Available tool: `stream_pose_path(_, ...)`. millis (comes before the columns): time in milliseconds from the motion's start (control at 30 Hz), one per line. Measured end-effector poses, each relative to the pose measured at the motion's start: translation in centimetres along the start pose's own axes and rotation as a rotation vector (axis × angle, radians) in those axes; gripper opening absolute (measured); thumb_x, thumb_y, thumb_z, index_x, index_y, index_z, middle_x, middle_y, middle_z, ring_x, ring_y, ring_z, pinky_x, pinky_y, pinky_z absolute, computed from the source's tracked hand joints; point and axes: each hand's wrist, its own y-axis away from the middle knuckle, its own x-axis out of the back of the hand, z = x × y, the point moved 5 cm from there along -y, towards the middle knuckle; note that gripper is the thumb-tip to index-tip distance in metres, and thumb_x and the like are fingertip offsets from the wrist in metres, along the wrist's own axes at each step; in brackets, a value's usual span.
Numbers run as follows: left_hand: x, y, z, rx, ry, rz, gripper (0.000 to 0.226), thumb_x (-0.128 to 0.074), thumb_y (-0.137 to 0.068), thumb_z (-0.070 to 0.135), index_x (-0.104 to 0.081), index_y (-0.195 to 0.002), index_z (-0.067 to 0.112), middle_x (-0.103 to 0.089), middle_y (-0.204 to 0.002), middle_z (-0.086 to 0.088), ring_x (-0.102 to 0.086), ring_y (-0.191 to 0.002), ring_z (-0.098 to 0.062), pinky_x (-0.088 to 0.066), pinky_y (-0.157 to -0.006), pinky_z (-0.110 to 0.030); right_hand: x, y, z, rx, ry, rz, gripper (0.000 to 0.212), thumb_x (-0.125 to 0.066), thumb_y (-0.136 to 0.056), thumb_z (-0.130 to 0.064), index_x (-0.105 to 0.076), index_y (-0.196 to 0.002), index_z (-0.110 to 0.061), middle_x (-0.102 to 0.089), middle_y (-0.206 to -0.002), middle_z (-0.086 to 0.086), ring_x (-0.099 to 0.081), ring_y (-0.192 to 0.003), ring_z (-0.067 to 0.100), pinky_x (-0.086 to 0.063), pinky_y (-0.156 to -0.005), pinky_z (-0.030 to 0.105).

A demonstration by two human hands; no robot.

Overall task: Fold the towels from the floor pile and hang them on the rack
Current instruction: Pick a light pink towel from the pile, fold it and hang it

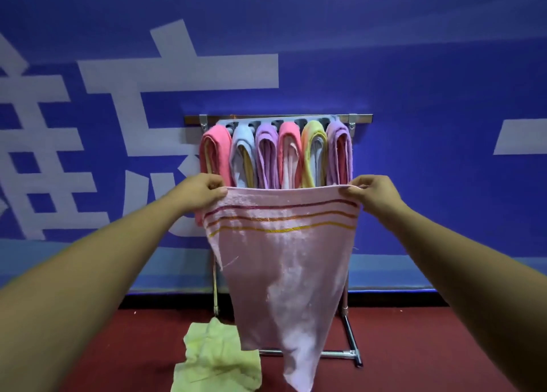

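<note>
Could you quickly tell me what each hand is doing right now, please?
Left hand: pinching the pink towel's top left corner.
Right hand: pinching its top right corner.

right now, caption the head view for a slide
Left hand and right hand spread a pink towel before the loaded rack.

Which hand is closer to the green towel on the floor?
Left. The left hand pinches one top corner of the pink striped towel, almost directly above the green towel; the right hand pinches the other corner, well off to its right.
</note>
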Motion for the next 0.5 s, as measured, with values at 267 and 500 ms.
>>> stream_pose_path(267, 0.5, 1.3, 1.7, -0.070, -0.142, -0.069, 0.002, -0.058, -0.097, 0.025, -0.059, -0.095, 0.024, -0.066, -0.097, -0.004, -0.061, -0.089, -0.024, -0.045, -0.069, -0.033, -1.1, -0.5, 0.1, -0.133, 0.075, 0.055, 0.014, -0.070, -0.089, -0.005, -0.073, -0.076, -0.008, -0.071, -0.063, 0.014, -0.071, -0.059, 0.025, -0.063, -0.073, 0.040)
stream_pose_path(500, 1.1, 3.3, 3.5, -0.020, 0.614, -0.211, 0.023, -0.049, -0.095, -0.001, -0.071, -0.095, 0.005, -0.065, -0.077, 0.003, -0.053, -0.066, -0.009, -0.043, -0.055, -0.014, -2.5, 0.8, -2.4, -0.050, -0.072, 0.028, 0.014, -0.062, -0.094, -0.003, -0.069, -0.082, -0.004, -0.065, -0.068, 0.013, -0.066, -0.046, 0.016, -0.061, -0.053, 0.032)
